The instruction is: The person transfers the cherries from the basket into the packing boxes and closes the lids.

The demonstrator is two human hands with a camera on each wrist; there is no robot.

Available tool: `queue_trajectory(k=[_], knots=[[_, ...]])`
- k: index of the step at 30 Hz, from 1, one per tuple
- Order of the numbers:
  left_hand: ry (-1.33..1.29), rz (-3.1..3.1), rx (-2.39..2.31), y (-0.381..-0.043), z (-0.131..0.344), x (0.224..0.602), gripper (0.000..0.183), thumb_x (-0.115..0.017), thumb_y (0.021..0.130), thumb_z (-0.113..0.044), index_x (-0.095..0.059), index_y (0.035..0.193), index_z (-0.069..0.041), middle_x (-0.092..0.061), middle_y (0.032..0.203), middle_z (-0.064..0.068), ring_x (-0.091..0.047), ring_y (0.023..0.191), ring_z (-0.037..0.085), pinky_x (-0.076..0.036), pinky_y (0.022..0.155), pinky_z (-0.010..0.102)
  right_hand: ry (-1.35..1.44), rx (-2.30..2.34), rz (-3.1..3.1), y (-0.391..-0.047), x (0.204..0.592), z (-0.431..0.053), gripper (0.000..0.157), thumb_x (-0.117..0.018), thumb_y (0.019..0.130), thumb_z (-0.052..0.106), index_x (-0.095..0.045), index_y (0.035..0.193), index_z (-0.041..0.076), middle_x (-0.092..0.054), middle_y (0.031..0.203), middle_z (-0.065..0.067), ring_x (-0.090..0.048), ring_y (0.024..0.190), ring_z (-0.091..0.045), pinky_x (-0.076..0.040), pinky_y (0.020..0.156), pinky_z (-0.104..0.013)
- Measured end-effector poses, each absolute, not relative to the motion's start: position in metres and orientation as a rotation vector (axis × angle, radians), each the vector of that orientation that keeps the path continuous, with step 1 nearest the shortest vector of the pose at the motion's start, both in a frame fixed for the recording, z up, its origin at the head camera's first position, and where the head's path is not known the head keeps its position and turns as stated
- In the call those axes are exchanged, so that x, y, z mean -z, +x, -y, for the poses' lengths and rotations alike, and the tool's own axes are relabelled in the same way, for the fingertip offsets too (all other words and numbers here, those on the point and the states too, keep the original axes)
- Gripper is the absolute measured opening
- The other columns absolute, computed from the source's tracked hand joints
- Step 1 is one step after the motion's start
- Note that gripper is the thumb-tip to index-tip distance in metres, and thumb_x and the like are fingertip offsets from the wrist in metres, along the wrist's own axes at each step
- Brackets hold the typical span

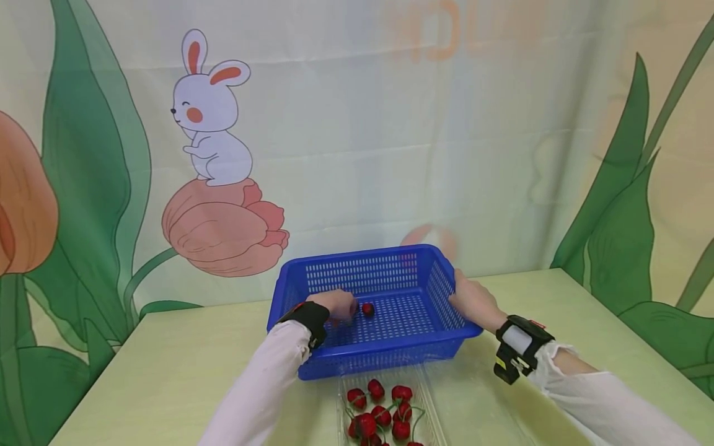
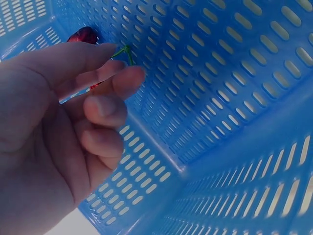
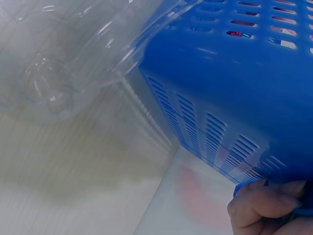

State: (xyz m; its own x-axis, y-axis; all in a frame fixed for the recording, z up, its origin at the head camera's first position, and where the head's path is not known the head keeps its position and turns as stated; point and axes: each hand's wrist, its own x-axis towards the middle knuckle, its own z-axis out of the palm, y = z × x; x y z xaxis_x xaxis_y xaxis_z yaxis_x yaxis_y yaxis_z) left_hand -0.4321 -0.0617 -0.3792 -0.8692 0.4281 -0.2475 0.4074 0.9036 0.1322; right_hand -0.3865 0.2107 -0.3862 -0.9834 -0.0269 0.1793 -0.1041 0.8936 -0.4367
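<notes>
My left hand [image 1: 337, 305] is inside the blue plastic basket [image 1: 385, 345], low over its slotted floor. Thumb and fingertips pinch a cherry by its green stem [image 2: 128, 51]; a sliver of red shows between the fingers, the rest being hidden. Another dark red cherry [image 1: 368, 309] lies on the basket floor just right of this hand, and appears beyond the thumb in the left wrist view. With curled fingers, my right hand [image 1: 474, 300] grips the basket's right rim.
In front of the basket, a clear plastic box [image 1: 435, 409] holds several red cherries [image 1: 382, 415] with stems. Its transparent lid [image 3: 49, 83] spreads to the right. Behind the pale table [image 1: 189, 371] hangs a printed curtain [image 1: 357, 124] with a rabbit and tulips.
</notes>
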Motion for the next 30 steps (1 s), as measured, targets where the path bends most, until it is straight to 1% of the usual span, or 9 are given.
queue_trajectory(k=[4, 8, 10, 12, 15, 20, 27, 30], knots=[[0.611, -2.788, -0.075, -0.4323, 0.0632, 0.3792, 0.009, -0.058, 0.082, -0.004, -0.061, 0.075, -0.009, -0.059, 0.065, 0.005, -0.048, 0.049, 0.015, -0.033, 0.043, 0.026, 0.095, -0.684, 2.898, -0.3874, 0.3859, -0.2108, 0.057, -0.05, 0.086, 0.004, -0.023, 0.134, -0.013, -0.058, 0.088, -0.025, -0.055, 0.055, -0.022, -0.045, 0.043, -0.032], [0.611, -2.776, -0.072, -0.433, 0.0638, 0.3809, 0.013, -0.059, 0.084, -0.004, -0.058, 0.072, -0.01, -0.057, 0.061, 0.004, -0.045, 0.047, 0.013, -0.033, 0.044, 0.025, 0.112, -0.705, 2.888, -0.3868, 0.386, -0.2116, 0.056, -0.049, 0.085, 0.003, -0.024, 0.132, -0.013, -0.058, 0.085, -0.024, -0.055, 0.054, -0.021, -0.044, 0.043, -0.032], [0.605, -2.774, -0.042, -0.4334, 0.0635, 0.382, 0.021, -0.059, 0.083, -0.004, -0.053, 0.064, -0.011, -0.052, 0.056, 0.002, -0.042, 0.044, 0.012, -0.031, 0.043, 0.025, 0.121, -0.722, 2.884, -0.3865, 0.3861, -0.2122, 0.055, -0.048, 0.084, 0.003, -0.025, 0.132, -0.013, -0.058, 0.083, -0.023, -0.055, 0.053, -0.021, -0.043, 0.042, -0.032], [0.577, -2.764, -0.019, -0.4336, 0.0629, 0.3826, 0.026, -0.06, 0.083, -0.004, -0.05, 0.06, -0.011, -0.046, 0.053, 0.001, -0.04, 0.043, 0.012, -0.031, 0.041, 0.025, 0.126, -0.737, 2.88, -0.386, 0.386, -0.2124, 0.055, -0.048, 0.084, 0.002, -0.025, 0.131, -0.012, -0.058, 0.083, -0.023, -0.055, 0.054, -0.022, -0.043, 0.042, -0.032], [0.539, -2.758, 0.017, -0.4336, 0.0619, 0.3827, 0.028, -0.059, 0.082, -0.002, -0.048, 0.057, -0.011, -0.043, 0.052, 0.001, -0.04, 0.042, 0.012, -0.031, 0.04, 0.024, 0.129, -0.742, 2.876, -0.3856, 0.3857, -0.2123, 0.055, -0.048, 0.084, 0.002, -0.026, 0.131, -0.012, -0.058, 0.084, -0.023, -0.056, 0.055, -0.022, -0.044, 0.043, -0.033], [0.532, -2.775, 0.069, -0.4329, 0.0624, 0.3835, 0.024, -0.059, 0.08, 0.001, -0.051, 0.06, -0.01, -0.048, 0.056, 0.002, -0.04, 0.043, 0.012, -0.03, 0.04, 0.024, 0.129, -0.732, 2.874, -0.3858, 0.3865, -0.2123, 0.053, -0.048, 0.084, 0.002, -0.027, 0.131, -0.012, -0.058, 0.081, -0.021, -0.055, 0.054, -0.021, -0.043, 0.042, -0.033], [0.531, -2.781, 0.141, -0.4313, 0.064, 0.3825, 0.025, -0.057, 0.078, 0.003, -0.048, 0.059, -0.011, -0.044, 0.055, 0.001, -0.036, 0.042, 0.011, -0.028, 0.04, 0.025, 0.122, -0.708, 2.874, -0.3862, 0.3858, -0.2114, 0.054, -0.048, 0.084, 0.003, -0.027, 0.131, -0.012, -0.058, 0.078, -0.02, -0.053, 0.052, -0.021, -0.041, 0.042, -0.032], [0.504, -2.77, 0.136, -0.4295, 0.0635, 0.3814, 0.019, -0.056, 0.079, 0.001, -0.052, 0.065, -0.01, -0.048, 0.06, 0.002, -0.038, 0.044, 0.012, -0.029, 0.042, 0.026, 0.118, -0.704, 2.879, -0.3866, 0.3862, -0.2117, 0.055, -0.049, 0.084, 0.003, -0.026, 0.132, -0.013, -0.058, 0.08, -0.021, -0.053, 0.053, -0.021, -0.041, 0.042, -0.032]])
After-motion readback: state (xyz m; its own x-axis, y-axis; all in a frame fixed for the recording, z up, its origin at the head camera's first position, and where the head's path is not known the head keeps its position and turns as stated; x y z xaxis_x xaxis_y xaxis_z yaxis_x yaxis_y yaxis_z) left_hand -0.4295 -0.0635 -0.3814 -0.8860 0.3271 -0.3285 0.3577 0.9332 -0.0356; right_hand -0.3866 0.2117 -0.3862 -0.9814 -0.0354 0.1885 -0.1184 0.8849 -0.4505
